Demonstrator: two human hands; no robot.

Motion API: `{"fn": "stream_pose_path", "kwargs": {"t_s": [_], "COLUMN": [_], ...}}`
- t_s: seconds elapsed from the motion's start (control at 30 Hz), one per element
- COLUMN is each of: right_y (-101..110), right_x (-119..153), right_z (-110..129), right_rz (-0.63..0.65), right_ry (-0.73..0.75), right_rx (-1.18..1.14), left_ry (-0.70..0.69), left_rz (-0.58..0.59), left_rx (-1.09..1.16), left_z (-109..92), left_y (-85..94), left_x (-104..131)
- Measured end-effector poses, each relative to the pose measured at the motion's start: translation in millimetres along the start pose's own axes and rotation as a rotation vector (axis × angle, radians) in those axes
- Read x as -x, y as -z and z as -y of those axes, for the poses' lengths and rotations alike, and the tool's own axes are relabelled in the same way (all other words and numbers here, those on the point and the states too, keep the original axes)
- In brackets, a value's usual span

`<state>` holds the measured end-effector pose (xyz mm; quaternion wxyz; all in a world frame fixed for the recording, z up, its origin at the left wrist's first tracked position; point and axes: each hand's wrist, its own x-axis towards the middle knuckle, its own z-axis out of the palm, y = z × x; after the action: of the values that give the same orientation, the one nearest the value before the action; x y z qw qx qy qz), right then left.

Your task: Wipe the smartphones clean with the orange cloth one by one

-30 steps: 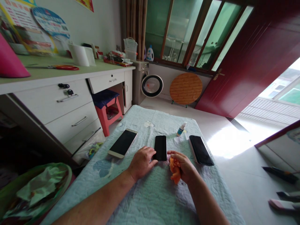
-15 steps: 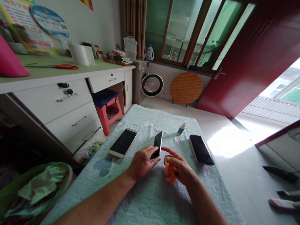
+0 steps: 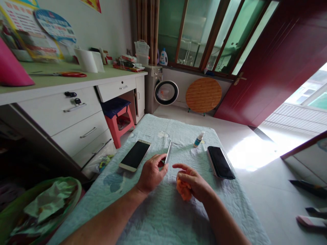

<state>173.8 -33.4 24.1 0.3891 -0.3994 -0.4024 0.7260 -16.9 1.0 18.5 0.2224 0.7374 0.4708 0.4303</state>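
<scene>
My left hand [image 3: 153, 173] grips a thin phone [image 3: 168, 152] near its lower end, and the phone stands nearly edge-on to the view. A crumpled orange cloth [image 3: 184, 189] is held in my right hand [image 3: 195, 180], whose index finger points toward the phone without touching it. To the left, a gold-framed phone [image 3: 135, 155] lies screen up on the pale blue quilted cover [image 3: 163, 211]. A dark phone [image 3: 220, 162] rests at the right side, apparently on top of another flat item. Behind it stands a small spray bottle [image 3: 199, 139].
A green-rimmed bin [image 3: 78, 190] with crumpled paper is at the lower left. Along the left runs a desk [image 3: 112, 72] with drawers, and a red stool [image 3: 118, 131] stands beneath it. Farther back are a washing machine [image 3: 152, 86] and a round wooden tabletop [image 3: 203, 95].
The held phone has turned from showing its screen to nearly edge-on, and moved slightly left with my left hand. My right hand and the orange cloth have shifted slightly left.
</scene>
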Motion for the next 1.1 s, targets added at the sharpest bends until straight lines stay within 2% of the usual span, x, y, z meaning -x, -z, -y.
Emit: {"fn": "stream_pose_path", "kwargs": {"t_s": [0.13,0.23,0.5,0.6,0.73,0.87,0.97,1.1], "right_y": [5.7,9.2,11.6,10.4,5.8,-3.4,-8.1,-8.3], "right_x": [2.6,3.0,2.4,0.6,-4.0,-7.2,-8.0,-8.2], "right_z": [2.6,3.1,2.1,3.0,1.5,-2.4,-4.1,-2.2], "right_rz": [-0.014,-0.035,-0.058,-0.119,-0.254,-0.239,-0.253,-0.314], "right_ry": [0.000,0.001,-0.016,0.031,0.093,0.018,0.023,0.034], "right_rx": [-0.039,-0.042,-0.064,-0.064,0.134,0.273,0.221,0.024], "left_ry": [0.144,0.197,0.157,0.141,0.140,0.161,0.182,0.209], "left_rz": [-0.027,-0.021,-0.007,0.009,0.032,0.037,0.036,0.042], "left_rx": [0.125,0.198,0.038,-0.010,-0.024,-0.009,0.007,0.040], "left_z": [5.5,7.2,3.8,2.3,0.1,2.3,5.8,7.6], "left_y": [-0.3,-2.4,3.3,6.7,7.6,5.6,3.3,-0.9], "left_x": [-2.0,-2.7,-6.4,-8.0,-7.8,-6.7,-6.1,-5.0]}}
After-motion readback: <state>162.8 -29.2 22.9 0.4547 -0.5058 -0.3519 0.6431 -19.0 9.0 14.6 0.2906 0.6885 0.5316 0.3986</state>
